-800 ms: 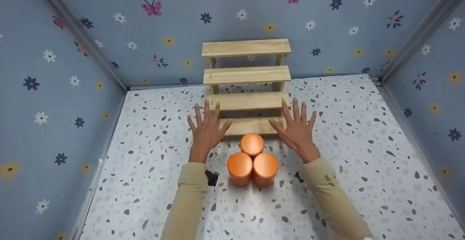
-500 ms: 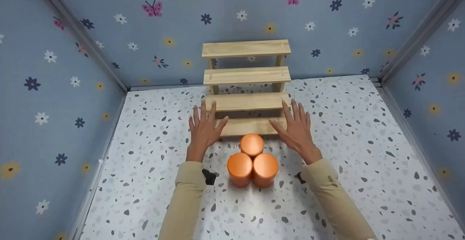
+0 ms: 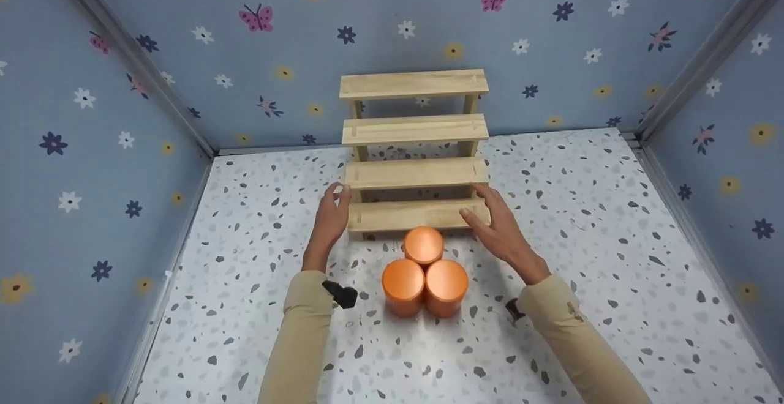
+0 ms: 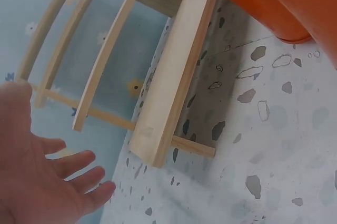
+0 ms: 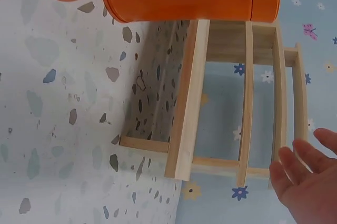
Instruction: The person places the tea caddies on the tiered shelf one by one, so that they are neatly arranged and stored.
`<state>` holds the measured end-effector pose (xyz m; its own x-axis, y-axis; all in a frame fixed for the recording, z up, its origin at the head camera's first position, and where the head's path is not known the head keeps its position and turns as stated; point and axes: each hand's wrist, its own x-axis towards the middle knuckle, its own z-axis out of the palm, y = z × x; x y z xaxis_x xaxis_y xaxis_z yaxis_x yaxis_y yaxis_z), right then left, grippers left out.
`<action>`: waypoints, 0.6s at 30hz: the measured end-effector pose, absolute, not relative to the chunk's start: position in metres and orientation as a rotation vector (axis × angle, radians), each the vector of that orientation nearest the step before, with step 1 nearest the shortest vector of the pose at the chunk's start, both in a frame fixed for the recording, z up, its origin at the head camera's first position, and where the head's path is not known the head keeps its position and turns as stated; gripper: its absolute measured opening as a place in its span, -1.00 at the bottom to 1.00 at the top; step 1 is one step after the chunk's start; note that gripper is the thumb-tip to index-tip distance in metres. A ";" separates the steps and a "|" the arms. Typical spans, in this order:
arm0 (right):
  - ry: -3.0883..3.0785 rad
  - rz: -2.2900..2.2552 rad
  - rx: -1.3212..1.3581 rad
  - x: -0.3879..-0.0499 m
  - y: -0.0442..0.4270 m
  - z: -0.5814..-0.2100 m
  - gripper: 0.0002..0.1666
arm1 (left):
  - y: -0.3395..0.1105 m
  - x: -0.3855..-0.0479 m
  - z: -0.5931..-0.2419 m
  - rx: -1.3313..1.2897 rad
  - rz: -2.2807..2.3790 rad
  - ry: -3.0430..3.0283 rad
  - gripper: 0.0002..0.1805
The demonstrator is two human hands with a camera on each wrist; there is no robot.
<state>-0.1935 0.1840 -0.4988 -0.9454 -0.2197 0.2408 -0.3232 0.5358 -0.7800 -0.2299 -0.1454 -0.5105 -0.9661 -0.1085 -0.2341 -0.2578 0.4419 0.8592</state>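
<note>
A four-step wooden shelf (image 3: 416,172) stands against the back wall. My left hand (image 3: 329,223) is beside its left end, fingers loosely bent and holding nothing. In the left wrist view, that hand (image 4: 47,176) has its fingers spread, with the thumb overlapping an upper board's end. My right hand (image 3: 503,231) is at the shelf's right end, thumb and fingers apart around nothing. The right wrist view has the right hand (image 5: 310,179) near the upper boards; whether it touches them I cannot tell. Three orange lidded cylinders (image 3: 424,246) stand upright in a triangle before the lowest step.
Blue flowered panels (image 3: 404,24) enclose the back and both sides. The floor surface is a white speckled tabletop (image 3: 588,257). A dark strap with a small device (image 3: 343,295) sits at the left wrist.
Both hands were flat with spread fingers over the lower steps. The left hand has turned on its side and moved left, its fingers bending; the right hand has lowered and also turned.
</note>
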 end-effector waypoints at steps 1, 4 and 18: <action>-2.634 1.401 0.489 -0.192 0.184 -0.498 -0.30 | -0.147 -0.231 -0.511 -0.351 1.565 2.505 -0.22; -2.607 1.444 0.528 -0.185 0.184 -0.498 -0.34 | -0.150 -0.232 -0.511 -0.438 1.564 2.391 -0.19; -2.669 1.644 0.690 -0.154 0.182 -0.508 -0.37 | -0.154 -0.238 -0.537 -0.549 1.673 2.148 -0.26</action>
<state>-0.1537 0.1819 -0.5083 -0.9054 -0.3919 0.1630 -0.3220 0.3839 -0.8654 -0.2382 -0.1537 -0.5373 -0.8589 -0.0817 -0.5056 -0.5102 0.2226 0.8307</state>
